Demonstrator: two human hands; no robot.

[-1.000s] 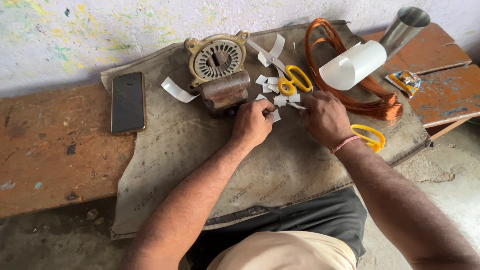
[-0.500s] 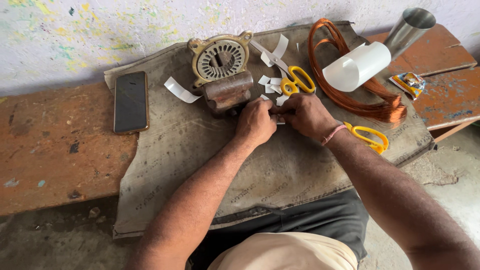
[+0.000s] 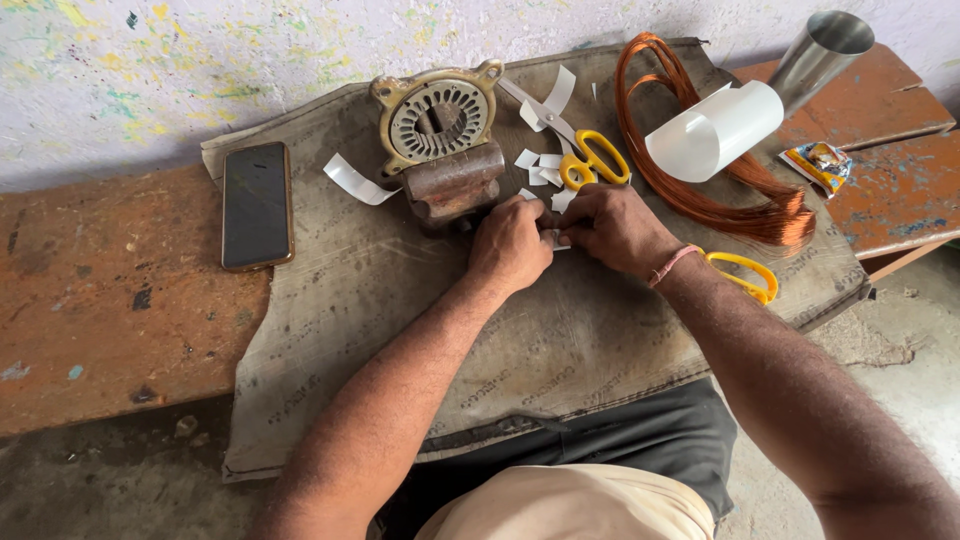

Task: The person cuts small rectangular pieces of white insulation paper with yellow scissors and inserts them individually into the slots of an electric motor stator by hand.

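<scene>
My left hand (image 3: 512,243) and my right hand (image 3: 612,226) meet over a grey sack cloth (image 3: 380,300), fingertips pinched together on a small white paper slip (image 3: 556,239). Just behind the hands lie several cut white paper pieces (image 3: 540,165) and yellow-handled scissors (image 3: 585,160). A round metal motor stator (image 3: 438,120) stands on a rusty base (image 3: 455,185) to the left of the hands. Another yellow scissor handle (image 3: 745,272) shows by my right wrist.
A black phone (image 3: 257,204) lies at the cloth's left edge on the worn wooden bench (image 3: 100,300). A copper wire coil (image 3: 700,170), a white paper roll (image 3: 715,130), a steel cup (image 3: 818,55), a small packet (image 3: 822,163) and a paper strip (image 3: 356,180) sit around.
Both hands drew closer together and now pinch one paper slip between them; my right hand slid left, uncovering more of the yellow handle by the wrist.
</scene>
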